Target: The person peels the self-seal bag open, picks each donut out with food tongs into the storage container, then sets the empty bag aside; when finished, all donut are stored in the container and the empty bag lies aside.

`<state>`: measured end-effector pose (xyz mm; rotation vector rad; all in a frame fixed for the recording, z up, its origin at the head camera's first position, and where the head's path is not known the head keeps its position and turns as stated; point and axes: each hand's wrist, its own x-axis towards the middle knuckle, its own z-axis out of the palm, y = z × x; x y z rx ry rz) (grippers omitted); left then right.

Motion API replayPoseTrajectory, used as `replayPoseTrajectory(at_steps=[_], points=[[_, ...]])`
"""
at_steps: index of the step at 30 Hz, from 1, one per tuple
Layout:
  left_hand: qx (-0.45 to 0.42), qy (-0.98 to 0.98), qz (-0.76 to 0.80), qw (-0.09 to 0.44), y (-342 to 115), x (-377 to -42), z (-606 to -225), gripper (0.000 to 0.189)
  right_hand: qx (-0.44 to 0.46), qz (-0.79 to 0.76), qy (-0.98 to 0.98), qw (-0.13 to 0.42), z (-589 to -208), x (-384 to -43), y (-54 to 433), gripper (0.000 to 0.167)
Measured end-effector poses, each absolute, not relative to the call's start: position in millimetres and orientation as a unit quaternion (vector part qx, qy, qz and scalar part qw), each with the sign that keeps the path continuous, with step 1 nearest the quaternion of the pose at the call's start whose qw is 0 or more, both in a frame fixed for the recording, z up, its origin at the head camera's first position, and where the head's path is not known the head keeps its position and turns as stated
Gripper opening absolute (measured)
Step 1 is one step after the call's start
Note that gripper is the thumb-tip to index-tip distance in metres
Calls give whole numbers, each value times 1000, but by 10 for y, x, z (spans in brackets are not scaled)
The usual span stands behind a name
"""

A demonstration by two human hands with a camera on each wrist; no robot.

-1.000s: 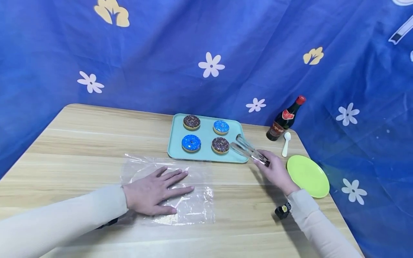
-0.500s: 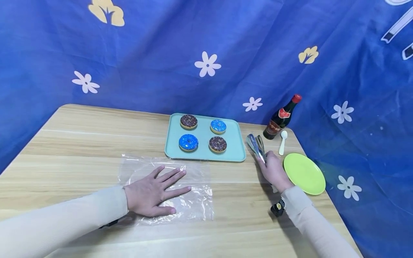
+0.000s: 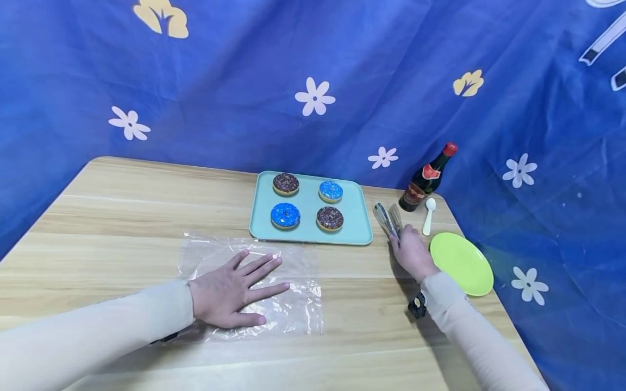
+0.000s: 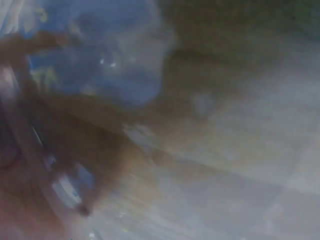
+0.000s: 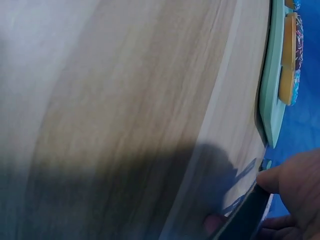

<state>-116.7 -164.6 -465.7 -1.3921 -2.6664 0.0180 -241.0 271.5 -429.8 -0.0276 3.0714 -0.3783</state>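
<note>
My left hand [image 3: 233,292] lies flat with fingers spread on a clear plastic bag [image 3: 299,312] on the table. Metal tongs [image 3: 384,219] are in my right hand [image 3: 413,254], low over the table just right of the tray, their arms apart with nothing between them. The right wrist view shows the thumb and fingers of that hand [image 5: 300,192] around the tongs' dark handle [image 5: 245,215]. A pale green tray [image 3: 305,232] holds two blue-iced doughnuts [image 3: 286,215] and two chocolate ones [image 3: 330,218]. Blur in the left wrist view hides detail.
Behind the right hand stand a dark bottle [image 3: 424,182] with a red cap and a small white spoon [image 3: 429,217]. A lime-green plate [image 3: 462,264] lies to the right of the hand. Blue cloth [image 3: 235,108] hangs behind the wooden table [image 3: 122,217].
My right hand has moved the tongs from over the tray's right edge to the table beside it and lowered them. The left hand stays on the bag; the head view shifted slightly.
</note>
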Motion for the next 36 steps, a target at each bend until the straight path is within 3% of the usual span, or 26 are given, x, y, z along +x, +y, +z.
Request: replayPoseTrajectory(at_steps=[5,9,12,19,28,36], points=[[-463,-884,10,61,-1633,-1156,-4644,69,-12,-108,993,36,-4306,-2402,2708,37],[-457,-890,1,9,-1621,-1114,-4487,68,-13,-105,994,41,-4328,-2388,2707,34],[-457,-890,-8,4,-1621,-1105,-4472,68,-16,-101,994,39,-4331,-2398,2713,35],[-463,-886,-4,25,-1606,-1094,-4422,67,-24,-102,994,33,-4284,-2411,2734,35],[-477,-877,-12,57,-1593,-1095,-4392,66,-19,-105,992,63,-4227,-2436,2762,38],[-465,-884,-46,-13,-1556,-1158,-4312,68,-17,-115,990,77,-4202,-2415,2774,36]])
